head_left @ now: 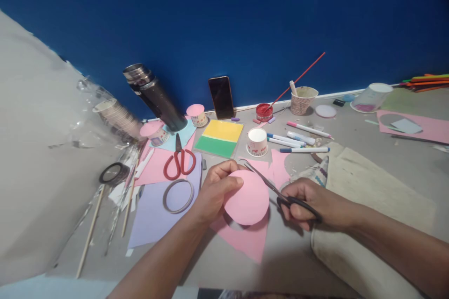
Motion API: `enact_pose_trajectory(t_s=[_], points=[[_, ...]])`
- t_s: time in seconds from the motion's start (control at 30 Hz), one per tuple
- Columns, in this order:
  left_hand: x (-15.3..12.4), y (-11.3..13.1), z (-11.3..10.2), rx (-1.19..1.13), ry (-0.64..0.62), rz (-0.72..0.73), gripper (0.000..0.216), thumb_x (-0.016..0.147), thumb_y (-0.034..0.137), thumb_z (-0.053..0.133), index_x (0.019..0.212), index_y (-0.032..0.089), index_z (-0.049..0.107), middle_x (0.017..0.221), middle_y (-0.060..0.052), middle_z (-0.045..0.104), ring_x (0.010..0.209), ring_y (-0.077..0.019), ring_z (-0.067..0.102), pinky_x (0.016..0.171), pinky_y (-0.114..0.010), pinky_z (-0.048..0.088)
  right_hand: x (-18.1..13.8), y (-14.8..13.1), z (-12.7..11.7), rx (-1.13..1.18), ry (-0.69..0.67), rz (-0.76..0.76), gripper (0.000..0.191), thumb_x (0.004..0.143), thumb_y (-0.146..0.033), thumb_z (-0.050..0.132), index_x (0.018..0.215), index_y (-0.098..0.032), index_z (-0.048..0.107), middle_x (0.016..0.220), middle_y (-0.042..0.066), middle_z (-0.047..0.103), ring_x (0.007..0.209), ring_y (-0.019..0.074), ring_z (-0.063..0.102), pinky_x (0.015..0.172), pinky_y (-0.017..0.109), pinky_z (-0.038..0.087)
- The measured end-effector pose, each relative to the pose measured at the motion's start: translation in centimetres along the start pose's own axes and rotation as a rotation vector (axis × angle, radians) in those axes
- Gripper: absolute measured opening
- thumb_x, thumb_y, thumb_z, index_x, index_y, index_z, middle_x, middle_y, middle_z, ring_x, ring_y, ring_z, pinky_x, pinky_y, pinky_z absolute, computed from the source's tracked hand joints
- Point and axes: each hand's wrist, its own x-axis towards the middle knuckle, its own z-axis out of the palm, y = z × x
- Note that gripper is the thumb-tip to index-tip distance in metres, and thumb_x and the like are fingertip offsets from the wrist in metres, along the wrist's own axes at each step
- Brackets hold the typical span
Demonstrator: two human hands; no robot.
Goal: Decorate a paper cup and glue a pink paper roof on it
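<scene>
Between its thumb and fingers, my left hand [219, 189] holds a round pink paper disc [247, 201] above the table. My right hand [305, 201] is closed on black-handled scissors [270, 184], with its fingers in the loops. The blades lie along the disc's upper right edge and look slightly parted at the tips. Under the disc lies pink scrap paper [250, 245], and further pink offcuts [279, 168] sit just beyond the blades. A small white paper cup [257, 142] stands behind the disc.
Red-handled scissors [180, 161] and a tape roll [178, 196] lie to the left on coloured paper. At the back stand a dark flask [159, 100], a phone [220, 97] and a red paint pot [264, 112]. Several markers [305, 150] and a beige cloth [372, 191] are on the right.
</scene>
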Motion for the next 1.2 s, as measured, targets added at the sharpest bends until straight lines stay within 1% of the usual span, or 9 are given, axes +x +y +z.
enact_pose_trajectory(t_s=[0.1, 0.27, 0.5, 0.63, 0.77, 1.0, 1.1, 1.2], points=[[0.0, 0.0, -0.1, -0.001, -0.011, 0.001, 0.031, 0.066, 0.025, 0.084, 0.065, 0.018, 0.054, 0.074, -0.001, 0.065, 0.060, -0.0125, 0.057, 0.052, -0.022, 0.043, 0.0, 0.2, -0.2, 0.003, -0.015, -0.013, 0.062, 0.070, -0.075, 0.084, 0.071, -0.016, 0.067, 0.053, -0.001, 0.061, 0.047, 0.0092, 0.047, 0.048, 0.023, 0.033], [0.0, 0.1, -0.2, 0.017, -0.013, 0.007, 0.031, 0.066, 0.025, 0.084, 0.065, 0.018, 0.054, 0.076, -0.002, 0.065, 0.062, -0.0130, 0.058, 0.053, -0.022, 0.043, -0.1, -0.1, 0.0, -0.009, -0.021, -0.008, 0.054, 0.075, -0.066, 0.085, 0.070, -0.016, 0.065, 0.053, -0.002, 0.060, 0.048, 0.0092, 0.049, 0.050, 0.022, 0.035], [0.0, 0.5, -0.4, 0.059, -0.043, 0.026, 0.030, 0.066, 0.026, 0.084, 0.066, 0.017, 0.055, 0.079, -0.003, 0.067, 0.064, -0.0135, 0.058, 0.054, -0.022, 0.044, 0.0, -0.2, 0.0, 0.009, -0.030, 0.003, 0.054, 0.070, -0.063, 0.090, 0.069, -0.015, 0.065, 0.054, -0.001, 0.062, 0.047, 0.0090, 0.051, 0.049, 0.021, 0.035], [0.0, 0.4, -0.8, 0.072, -0.077, 0.044, 0.029, 0.068, 0.026, 0.084, 0.066, 0.018, 0.056, 0.080, -0.003, 0.067, 0.067, -0.0146, 0.059, 0.056, -0.023, 0.045, 0.0, -0.1, -0.1, 0.018, -0.044, 0.010, 0.052, 0.071, -0.061, 0.090, 0.070, -0.015, 0.066, 0.054, -0.001, 0.063, 0.048, 0.0094, 0.052, 0.048, 0.021, 0.036], [0.1, 0.6, -1.1, 0.127, -0.117, 0.063, 0.029, 0.070, 0.027, 0.084, 0.065, 0.018, 0.057, 0.079, -0.003, 0.065, 0.067, -0.0141, 0.058, 0.057, -0.022, 0.044, 0.0, -0.1, -0.1, 0.017, -0.058, 0.019, 0.051, 0.070, -0.060, 0.090, 0.069, -0.015, 0.067, 0.052, -0.001, 0.061, 0.046, 0.0091, 0.051, 0.048, 0.021, 0.036], [0.0, 1.1, -1.1, 0.164, -0.130, 0.043, 0.031, 0.068, 0.029, 0.084, 0.064, 0.017, 0.056, 0.084, -0.005, 0.067, 0.066, -0.0142, 0.059, 0.055, -0.023, 0.042, 0.0, -0.3, 0.1, -0.024, -0.055, 0.052, 0.048, 0.070, -0.059, 0.090, 0.069, -0.015, 0.069, 0.050, -0.002, 0.060, 0.046, 0.0088, 0.050, 0.050, 0.022, 0.038], [0.1, 0.8, -0.8, 0.149, -0.076, 0.025, 0.033, 0.069, 0.031, 0.087, 0.066, 0.017, 0.057, 0.079, -0.004, 0.066, 0.064, -0.0135, 0.058, 0.055, -0.022, 0.042, 0.1, -0.3, 0.3, -0.002, -0.025, 0.041, 0.052, 0.068, -0.062, 0.090, 0.069, -0.016, 0.066, 0.051, -0.002, 0.061, 0.046, 0.0092, 0.050, 0.050, 0.022, 0.038], [0.3, 0.1, -0.3, 0.101, 0.046, -0.025, 0.037, 0.069, 0.033, 0.090, 0.067, 0.017, 0.057, 0.065, 0.002, 0.059, 0.056, -0.0097, 0.050, 0.054, -0.020, 0.039, 0.3, -0.2, 0.3, -0.005, 0.091, -0.010, 0.055, 0.070, -0.066, 0.086, 0.069, -0.016, 0.064, 0.053, 0.000, 0.063, 0.044, 0.0084, 0.047, 0.045, 0.022, 0.032]])
